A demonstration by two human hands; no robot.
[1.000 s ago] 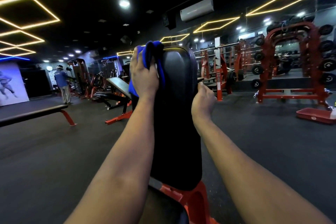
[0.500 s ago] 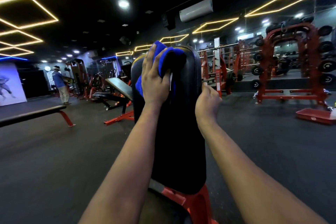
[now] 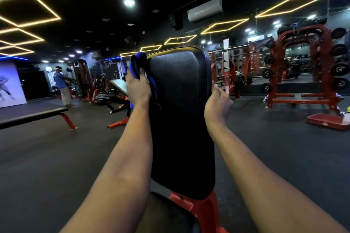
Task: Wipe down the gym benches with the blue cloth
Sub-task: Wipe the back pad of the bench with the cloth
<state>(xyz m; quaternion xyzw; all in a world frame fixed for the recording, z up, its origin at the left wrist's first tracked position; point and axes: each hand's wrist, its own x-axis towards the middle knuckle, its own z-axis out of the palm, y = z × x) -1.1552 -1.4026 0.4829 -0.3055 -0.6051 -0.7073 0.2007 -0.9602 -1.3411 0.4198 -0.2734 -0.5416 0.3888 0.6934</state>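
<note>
Progress, judged from the present state only. The flat bench point(image 3: 34, 114) at far left and the incline bench point(image 3: 117, 89) behind it are seen well apart from both hands. No sign of wiping can be read from either surface, so they are taken as still to be done.

The blue cloth point(image 3: 139, 62) is held bunched in the left hand point(image 3: 138, 89), with the fingers curled round it. It is pressed against the upper left edge of the upright backrest pad point(image 3: 181, 119). The pad's right edge is gripped by the right hand point(image 3: 217, 104): the thumb is seen on the front rim and the fingers are wrapped out of sight behind, evidently to steady the pad.

The step in hand is judged to be wiping of the pad's top and left side. The broad front face shows no streaks or damp marks, so the wiped share cannot be told. The seat below, by the red frame point(image 3: 200, 208), is mostly cut off by the picture edge. The task is estimated as early to mid-course.

Writing: none is legible. A figure is printed on the wall poster point(image 3: 9, 85), with no readable text. A small mark on the air conditioner point(image 3: 204, 9) and marks on the plates of the weight rack point(image 3: 303, 66) are too small to read.
</note>
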